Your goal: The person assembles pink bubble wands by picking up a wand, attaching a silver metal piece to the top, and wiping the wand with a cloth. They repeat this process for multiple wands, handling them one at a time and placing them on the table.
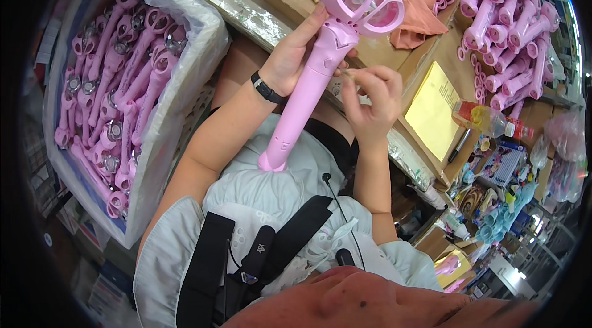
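A pink light stick (pixel 306 90) leans upright in front of me, its lower end resting against my clothing. Its head has pink looped petals around a clear part, which the top edge of the view partly cuts off. My left hand (pixel 288 61), with a black band at the wrist, is wrapped round the neck below the head. Close to the right side of the handle, my right hand (pixel 377 98) has its thumb and forefinger pinched together. Whatever may be between those fingertips is too small to make out.
On the left stands a plastic-lined crate (pixel 203 25) full of similar pink sticks. Cardboard trays hold an orange cloth (pixel 416 10), small pink rings (pixel 478 78) and a yellow sheet (pixel 431 109). Pink handles (pixel 505 25) are piled far right, near a bottle (pixel 487 118) and a black pen (pixel 459 146).
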